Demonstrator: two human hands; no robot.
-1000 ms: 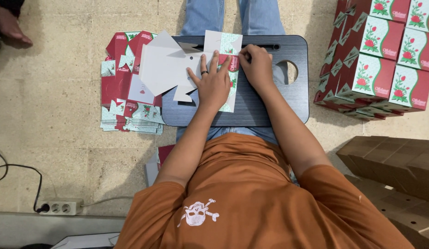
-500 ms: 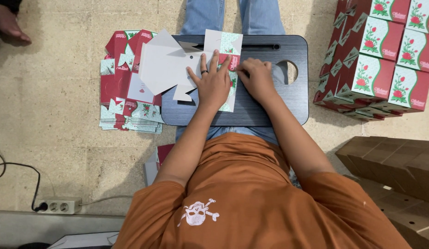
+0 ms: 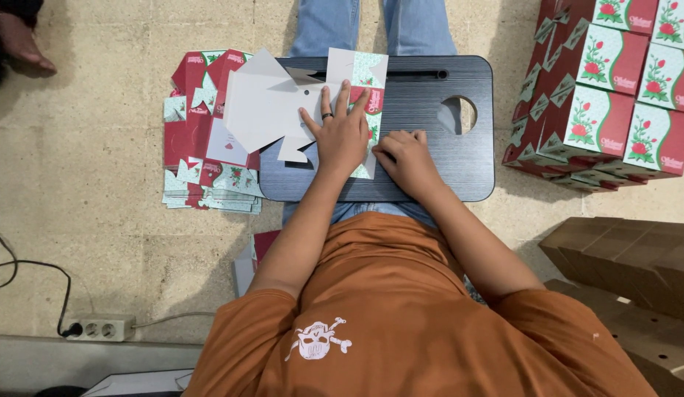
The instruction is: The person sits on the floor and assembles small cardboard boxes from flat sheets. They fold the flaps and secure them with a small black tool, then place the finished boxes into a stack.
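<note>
A flat, unfolded cardboard box blank, grey-white inside with a green and red printed flap, lies across the left part of a dark lap tray. My left hand, with a ring on one finger, presses flat on the blank with fingers spread. My right hand rests beside it on the tray, fingers curled against the blank's lower right edge. Neither hand lifts anything.
A pile of flat red and green box blanks lies on the stone floor left of the tray. Folded rose-printed boxes are stacked at the right, brown cartons below them. A power strip and cable sit lower left. Another person's foot shows top left.
My right hand has slid down along the right edge of the blank, from the upper part toward the tray's near side. The left hand stays pressed in place.
</note>
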